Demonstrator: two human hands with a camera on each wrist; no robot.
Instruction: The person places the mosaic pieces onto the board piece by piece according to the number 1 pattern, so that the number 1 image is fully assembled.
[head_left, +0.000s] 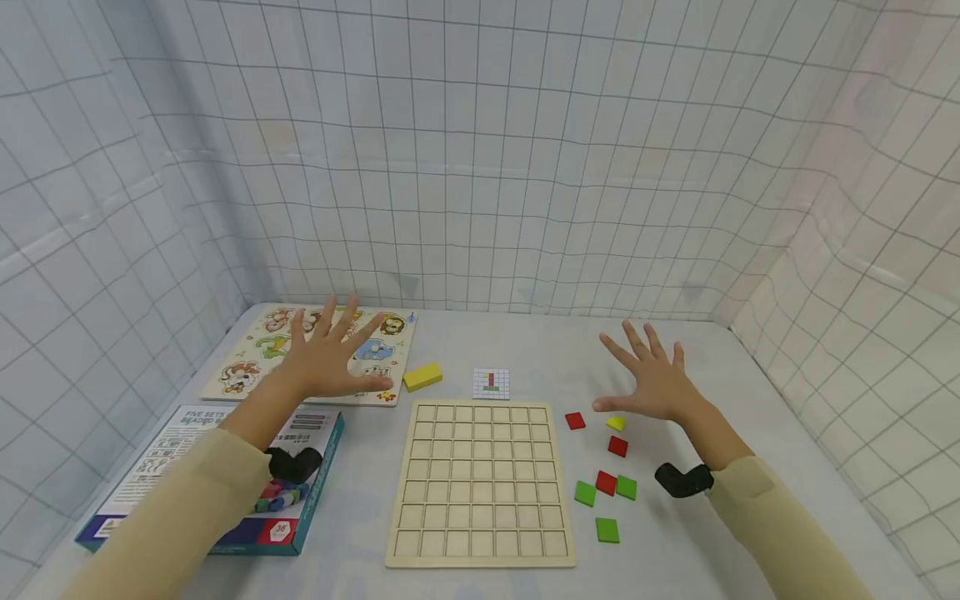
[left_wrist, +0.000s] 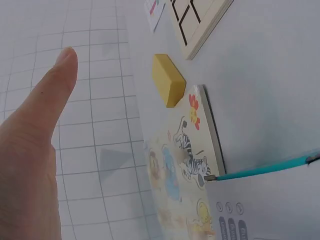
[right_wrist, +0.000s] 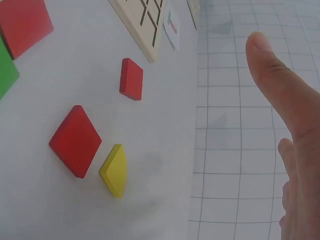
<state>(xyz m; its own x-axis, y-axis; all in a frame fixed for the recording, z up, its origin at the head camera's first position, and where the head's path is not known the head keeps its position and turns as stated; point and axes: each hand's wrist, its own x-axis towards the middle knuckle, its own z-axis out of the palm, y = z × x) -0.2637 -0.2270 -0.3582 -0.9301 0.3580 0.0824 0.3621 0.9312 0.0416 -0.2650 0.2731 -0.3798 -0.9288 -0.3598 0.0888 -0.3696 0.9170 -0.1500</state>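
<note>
My left hand (head_left: pixel 322 362) is held up with fingers spread over the animal puzzle board (head_left: pixel 255 346), holding nothing. On the other side, my right hand (head_left: pixel 654 383) is raised too, fingers splayed, above the loose tiles. Beneath and beside it lie a yellow piece (head_left: pixel 616 423), several red tiles (head_left: pixel 618 447) and several green tiles (head_left: pixel 607 530). Between the hands sits a wooden grid board (head_left: pixel 482 483) with bare square cells. A small pattern card (head_left: pixel 491 384) with a red, green and yellow design lies just behind the board. The yellow block (left_wrist: pixel 167 80) rests by the puzzle board's corner.
A boxed bead set (head_left: pixel 322 475) lies at the front left, partly under the left forearm. White grid-patterned sheets (head_left: pixel 480 167) rise as walls at the back and both sides of the white table (head_left: pixel 525 342).
</note>
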